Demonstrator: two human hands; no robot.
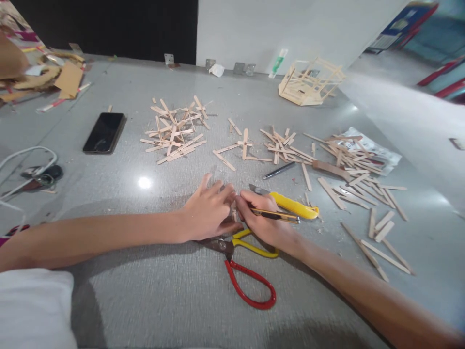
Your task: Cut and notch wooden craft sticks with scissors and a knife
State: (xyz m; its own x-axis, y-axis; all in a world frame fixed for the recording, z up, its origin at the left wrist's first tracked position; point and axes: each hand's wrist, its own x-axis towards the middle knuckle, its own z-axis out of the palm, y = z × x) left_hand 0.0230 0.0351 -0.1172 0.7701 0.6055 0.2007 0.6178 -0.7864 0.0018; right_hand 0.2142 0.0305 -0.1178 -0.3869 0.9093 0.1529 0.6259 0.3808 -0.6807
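Note:
My right hand (261,215) is closed around a slim craft knife (278,214), its rear end pointing right. Against its fingertips, my left hand (209,208) has its fingers bent around a small wooden piece (234,211), mostly hidden between the hands. Scissors with one yellow and one red handle (254,286) lie just below the hands, their blades partly under my left wrist. A yellow-handled cutter (296,206) rests beyond my right hand. Past it lies a dark pen (279,170).
Small wooden sticks lie in a left pile (174,133) and a right pile (363,160). A phone (104,133) is at the left, near a white cable (31,150). A wooden stick frame (308,87) stands at the back right; cardboard (69,79) sits back left.

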